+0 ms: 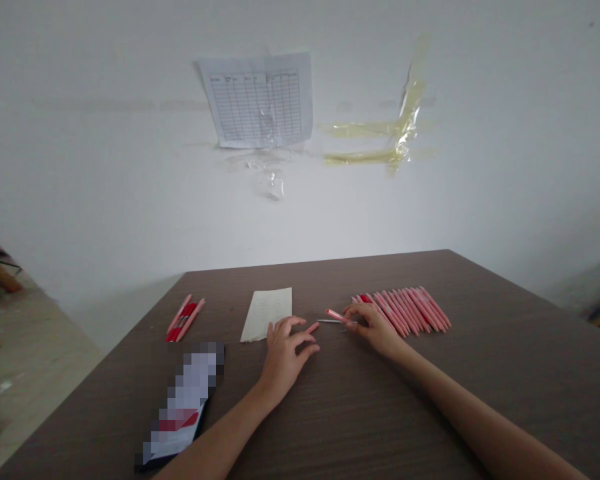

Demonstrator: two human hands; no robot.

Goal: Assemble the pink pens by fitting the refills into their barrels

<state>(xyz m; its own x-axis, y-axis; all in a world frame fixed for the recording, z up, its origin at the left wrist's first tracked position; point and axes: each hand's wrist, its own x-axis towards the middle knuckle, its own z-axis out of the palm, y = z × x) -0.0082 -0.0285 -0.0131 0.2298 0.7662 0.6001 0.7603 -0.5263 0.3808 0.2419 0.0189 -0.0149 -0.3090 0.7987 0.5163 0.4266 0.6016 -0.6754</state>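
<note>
My right hand (373,327) pinches a pink pen (336,315) between thumb and fingers, its end pointing left. Below that pen, a thin silvery rod (330,321) runs sideways close to the table. My left hand (286,350) hovers over the table with thumb and fingers apart. A short pink pen piece (313,327) shows beside its fingertips; whether the fingers touch it I cannot tell. Right behind my right hand lies a row of several pink pens (413,310), with a red part among them. Partly under my left fingertips is a pale paper sheet (267,313).
On the brown table (330,413), a small group of pink and red pens (185,319) lies at the far left. A blurred-out flat pack (185,400) is beside my left forearm. A white wall (370,213) with a taped printed sheet (257,100) rises behind.
</note>
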